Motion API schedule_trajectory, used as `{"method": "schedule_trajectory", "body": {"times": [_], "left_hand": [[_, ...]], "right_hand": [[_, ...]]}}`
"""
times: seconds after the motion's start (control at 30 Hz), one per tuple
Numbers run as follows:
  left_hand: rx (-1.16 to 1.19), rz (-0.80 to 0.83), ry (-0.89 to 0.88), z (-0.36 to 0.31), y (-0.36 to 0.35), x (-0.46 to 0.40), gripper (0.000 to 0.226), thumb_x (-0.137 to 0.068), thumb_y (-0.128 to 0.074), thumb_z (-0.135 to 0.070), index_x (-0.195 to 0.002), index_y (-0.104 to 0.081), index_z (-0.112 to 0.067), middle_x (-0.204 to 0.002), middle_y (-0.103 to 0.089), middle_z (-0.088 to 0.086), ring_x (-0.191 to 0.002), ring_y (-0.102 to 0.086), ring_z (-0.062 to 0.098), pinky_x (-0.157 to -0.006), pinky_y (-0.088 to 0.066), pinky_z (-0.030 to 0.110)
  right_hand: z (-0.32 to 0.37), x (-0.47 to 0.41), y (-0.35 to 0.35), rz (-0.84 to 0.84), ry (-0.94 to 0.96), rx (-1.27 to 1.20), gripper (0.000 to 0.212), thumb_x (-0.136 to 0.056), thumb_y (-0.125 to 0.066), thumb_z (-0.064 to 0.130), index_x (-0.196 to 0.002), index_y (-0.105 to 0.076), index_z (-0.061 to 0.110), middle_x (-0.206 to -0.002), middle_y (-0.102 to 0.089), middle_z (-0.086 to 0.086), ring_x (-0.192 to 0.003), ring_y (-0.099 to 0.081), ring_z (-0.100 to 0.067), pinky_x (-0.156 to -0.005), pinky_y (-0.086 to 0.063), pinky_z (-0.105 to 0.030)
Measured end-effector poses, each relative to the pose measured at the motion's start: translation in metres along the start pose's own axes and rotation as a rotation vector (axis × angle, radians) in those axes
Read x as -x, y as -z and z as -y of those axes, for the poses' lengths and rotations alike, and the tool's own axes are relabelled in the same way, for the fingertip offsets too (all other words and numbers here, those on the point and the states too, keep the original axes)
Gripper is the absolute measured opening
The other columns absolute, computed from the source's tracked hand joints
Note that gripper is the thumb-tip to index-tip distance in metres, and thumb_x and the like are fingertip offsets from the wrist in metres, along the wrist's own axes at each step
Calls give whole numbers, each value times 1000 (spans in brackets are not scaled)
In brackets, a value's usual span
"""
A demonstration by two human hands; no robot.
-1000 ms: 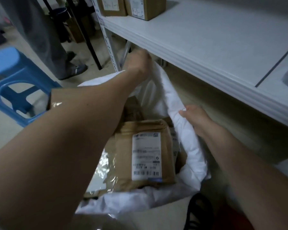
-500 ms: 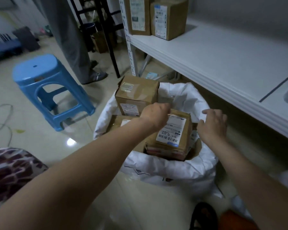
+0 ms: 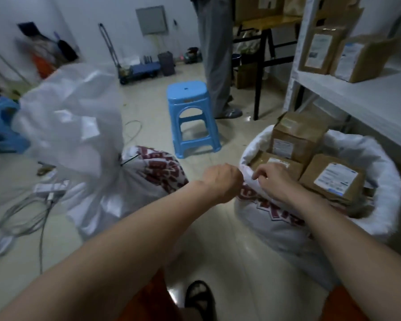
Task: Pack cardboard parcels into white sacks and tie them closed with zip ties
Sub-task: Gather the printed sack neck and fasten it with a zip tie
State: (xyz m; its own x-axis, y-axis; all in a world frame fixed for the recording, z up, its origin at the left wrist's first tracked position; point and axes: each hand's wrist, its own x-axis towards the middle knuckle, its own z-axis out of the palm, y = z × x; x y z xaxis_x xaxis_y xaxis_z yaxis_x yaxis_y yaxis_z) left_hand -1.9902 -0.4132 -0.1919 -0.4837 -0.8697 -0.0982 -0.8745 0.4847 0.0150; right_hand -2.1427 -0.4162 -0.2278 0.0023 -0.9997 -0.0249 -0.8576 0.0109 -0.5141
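White sack (image 3: pixel 276 230) rim pinched by left hand (image 3: pixel 222 179) and right hand (image 3: pixel 271 177), cardboard parcels (image 3: pixel 331 181) inside

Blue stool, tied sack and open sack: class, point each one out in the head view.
Blue stool (image 3: pixel 187 91): head view, on its seat top.
Tied sack (image 3: pixel 102 195): head view, on the white body below the tie.
Open sack (image 3: pixel 380 172): head view, on its rolled right rim.

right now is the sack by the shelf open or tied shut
Open. The sack's rim is rolled down with parcels showing inside. Both the left hand and right hand grip its near edge; no tie on it.
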Motion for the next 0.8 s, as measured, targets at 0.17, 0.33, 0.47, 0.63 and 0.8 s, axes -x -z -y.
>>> {"method": "schedule_trajectory", "body": {"times": [0.17, 0.33, 0.47, 0.63, 0.8], "left_hand": [[49, -116, 144, 52, 15, 75, 40, -93, -41, -13, -129, -54, -26, -123, -60, 8, -111, -57, 27, -89, -45, 36], [155, -222, 276, 98, 16, 140, 29, -91, -46, -20, -118, -56, -24, -117, -64, 10, -105, -59, 31, -75, -42, 34], [152, -210, 407, 136, -7, 184, 32, -87, -56, -30, -116, -56, -17, -115, -62, 8, -106, -58, 28, -82, -47, 34], [219, -194, 590, 180, -35, 207, 67, -80, -69, -40, -133, -39, -14, -129, -44, 10, -121, -44, 29, -94, -41, 38], [502, -375, 776, 217, -45, 207, 92, -73, -77, -38, -142, -23, -13, -141, -35, 13, -130, -35, 30, -101, -37, 39]], "right_hand": [[91, 19, -24, 8, 171, -53, 18, -89, -55, 18, -93, -72, 20, -100, -68, 1, -97, -60, -18, -81, -47, -31], [165, 42, -38, -24, 284, -90, 18, -87, -65, 31, -80, -66, 14, -82, -63, 2, -83, -58, -18, -71, -43, -30], [207, 60, -61, -43, 337, -233, 25, -80, -73, 32, -97, -62, 16, -87, -64, 2, -87, -61, -19, -79, -49, -35], [257, 77, -92, -104, 384, -388, 100, -68, -83, 35, -146, -22, 28, -95, -62, 3, -91, -59, -15, -84, -47, -32], [308, 60, -104, -90, 267, -659, 89, -73, -80, 31, -144, -29, 19, -92, -64, 4, -88, -62, -13, -83, -50, -30]]}}
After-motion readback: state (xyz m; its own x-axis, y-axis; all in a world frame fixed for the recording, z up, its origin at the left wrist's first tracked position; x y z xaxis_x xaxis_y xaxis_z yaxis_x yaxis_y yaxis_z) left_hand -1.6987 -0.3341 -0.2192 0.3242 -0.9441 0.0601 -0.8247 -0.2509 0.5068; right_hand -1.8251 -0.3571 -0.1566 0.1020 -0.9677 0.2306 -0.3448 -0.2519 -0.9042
